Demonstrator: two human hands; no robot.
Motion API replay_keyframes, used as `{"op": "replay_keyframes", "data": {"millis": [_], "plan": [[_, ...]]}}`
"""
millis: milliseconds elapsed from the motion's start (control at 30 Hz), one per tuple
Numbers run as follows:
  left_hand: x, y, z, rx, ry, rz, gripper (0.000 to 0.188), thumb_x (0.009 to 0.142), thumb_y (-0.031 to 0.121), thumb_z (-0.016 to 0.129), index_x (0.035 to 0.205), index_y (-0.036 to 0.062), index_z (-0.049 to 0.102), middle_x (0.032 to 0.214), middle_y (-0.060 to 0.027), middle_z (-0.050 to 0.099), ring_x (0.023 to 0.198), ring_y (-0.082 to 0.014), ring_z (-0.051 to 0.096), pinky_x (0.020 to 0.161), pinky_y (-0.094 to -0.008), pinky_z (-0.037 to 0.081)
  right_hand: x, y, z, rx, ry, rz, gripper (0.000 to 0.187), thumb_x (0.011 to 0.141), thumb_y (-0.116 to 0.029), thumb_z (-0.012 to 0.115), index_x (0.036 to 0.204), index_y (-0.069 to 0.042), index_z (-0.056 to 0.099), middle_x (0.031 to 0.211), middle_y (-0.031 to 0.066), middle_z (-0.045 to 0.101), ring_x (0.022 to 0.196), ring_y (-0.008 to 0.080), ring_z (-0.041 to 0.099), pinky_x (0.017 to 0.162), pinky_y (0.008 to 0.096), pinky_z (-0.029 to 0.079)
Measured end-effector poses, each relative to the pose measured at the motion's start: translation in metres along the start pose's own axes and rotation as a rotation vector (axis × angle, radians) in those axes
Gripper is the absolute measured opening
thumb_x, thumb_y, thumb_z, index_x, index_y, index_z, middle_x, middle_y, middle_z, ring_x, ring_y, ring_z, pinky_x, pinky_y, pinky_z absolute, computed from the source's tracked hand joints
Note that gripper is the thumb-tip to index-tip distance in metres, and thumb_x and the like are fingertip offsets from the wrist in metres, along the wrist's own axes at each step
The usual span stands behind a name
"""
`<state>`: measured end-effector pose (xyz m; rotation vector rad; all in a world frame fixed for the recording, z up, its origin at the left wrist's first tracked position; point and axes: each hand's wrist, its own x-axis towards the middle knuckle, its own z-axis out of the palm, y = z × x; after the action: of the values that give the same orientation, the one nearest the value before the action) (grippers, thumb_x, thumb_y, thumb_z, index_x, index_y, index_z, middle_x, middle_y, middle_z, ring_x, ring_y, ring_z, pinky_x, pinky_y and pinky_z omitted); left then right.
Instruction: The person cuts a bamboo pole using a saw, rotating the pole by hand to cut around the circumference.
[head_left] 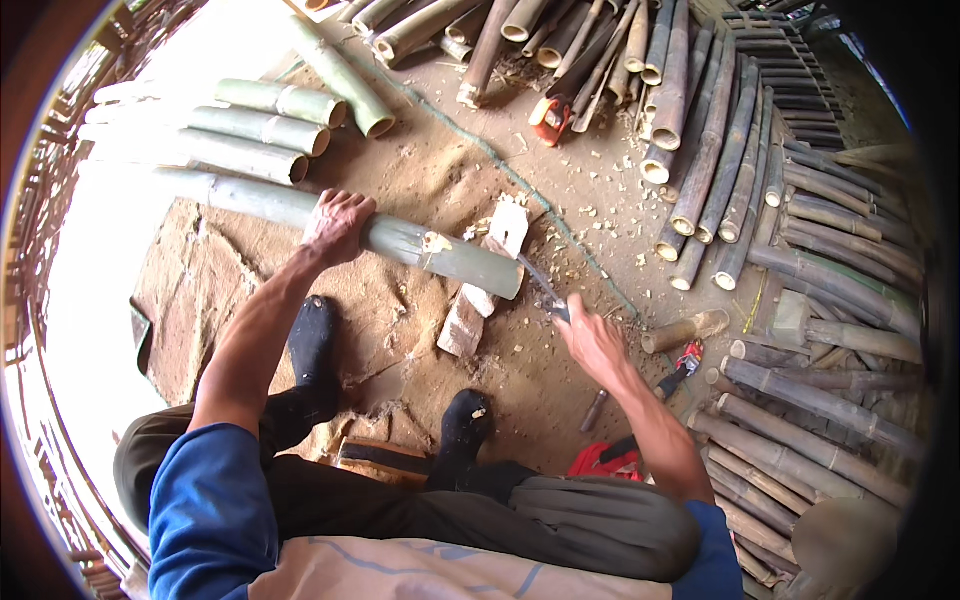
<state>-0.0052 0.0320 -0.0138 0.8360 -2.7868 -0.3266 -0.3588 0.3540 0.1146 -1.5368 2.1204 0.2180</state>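
My left hand (pixel 338 228) is wrapped over a thick pale-green bamboo pole (pixel 410 243), pressing on its middle. The pole slants from the bright upper left down to a cut end. A lighter patch of bare wood shows on its top. Beneath that end lies a wooden block (pixel 462 328), showing on both sides of the pole. In my right hand (pixel 595 345) is a hand tool with a dark handle and a narrow metal blade (pixel 538 276). Its blade reaches to the pole's cut end; whether they touch, and whether it is a knife or saw, I cannot tell.
Several green bamboo poles (pixel 250 152) lie at upper left. Stacks of darker bamboo (pixel 710 150) line the far and right sides. An orange object (pixel 550 120), a short bamboo piece (pixel 685 330) and a red-and-black item (pixel 605 460) lie around. Brown sacking (pixel 260 290) and wood chips cover the ground.
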Motion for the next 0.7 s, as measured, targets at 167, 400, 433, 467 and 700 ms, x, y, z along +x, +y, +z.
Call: {"op": "replay_keyframes", "data": {"millis": [167, 400, 433, 467, 700], "plan": [[-0.016, -0.008, 0.003, 0.029, 0.084, -0.023, 0.033, 0.078, 0.014, 0.080, 0.107, 0.0117, 0.064, 0.102, -0.0099, 0.069, 0.106, -0.0330, 0.066, 0.099, -0.0473, 0.045, -0.023, -0.042, -0.046, 0.194, 0.231, -0.252, 0.034, 0.108, -0.020, 0.069, 0.129, 0.000, 0.050, 0.092, 0.0239, 0.076, 0.073, 0.0426, 0.077, 0.057, 0.0503, 0.061], [-0.004, 0.000, 0.002, 0.025, 0.057, 0.000, 0.033, 0.082, 0.018, 0.082, 0.108, 0.0122, 0.064, 0.107, -0.0103, 0.070, 0.109, -0.0322, 0.067, 0.103, -0.0477, 0.046, 0.000, 0.007, 0.010, 0.066, 0.146, -0.144, 0.027, 0.110, -0.019, 0.063, 0.120, 0.001, 0.049, 0.084, 0.0248, 0.073, 0.073, 0.0432, 0.076, 0.055, 0.0500, 0.060], [-0.002, 0.001, 0.007, 0.044, 0.053, -0.014, 0.028, 0.085, 0.019, 0.080, 0.107, 0.0123, 0.064, 0.106, -0.0106, 0.070, 0.107, -0.0321, 0.068, 0.102, -0.0483, 0.046, 0.000, 0.025, 0.016, -0.034, 0.075, -0.060, 0.026, 0.110, -0.021, 0.062, 0.118, -0.001, 0.049, 0.080, 0.0263, 0.072, 0.073, 0.0484, 0.075, 0.057, 0.0563, 0.058], [0.003, -0.004, 0.005, 0.096, 0.067, -0.013, 0.027, 0.086, 0.019, 0.080, 0.107, 0.0122, 0.064, 0.104, -0.0103, 0.069, 0.107, -0.0321, 0.067, 0.102, -0.0483, 0.046, 0.007, 0.021, 0.003, -0.007, 0.058, -0.037, 0.027, 0.110, -0.022, 0.064, 0.119, -0.001, 0.049, 0.082, 0.0269, 0.072, 0.074, 0.0501, 0.074, 0.059, 0.0574, 0.058], [-0.016, -0.003, -0.001, 0.066, 0.050, -0.070, 0.034, 0.081, 0.016, 0.083, 0.109, 0.0115, 0.064, 0.106, -0.0104, 0.070, 0.109, -0.0315, 0.067, 0.104, -0.0477, 0.046, -0.032, -0.061, -0.055, 0.346, 0.481, -0.470, 0.027, 0.109, -0.022, 0.066, 0.121, -0.002, 0.052, 0.091, 0.0267, 0.072, 0.074, 0.0460, 0.075, 0.060, 0.0508, 0.058]]}}
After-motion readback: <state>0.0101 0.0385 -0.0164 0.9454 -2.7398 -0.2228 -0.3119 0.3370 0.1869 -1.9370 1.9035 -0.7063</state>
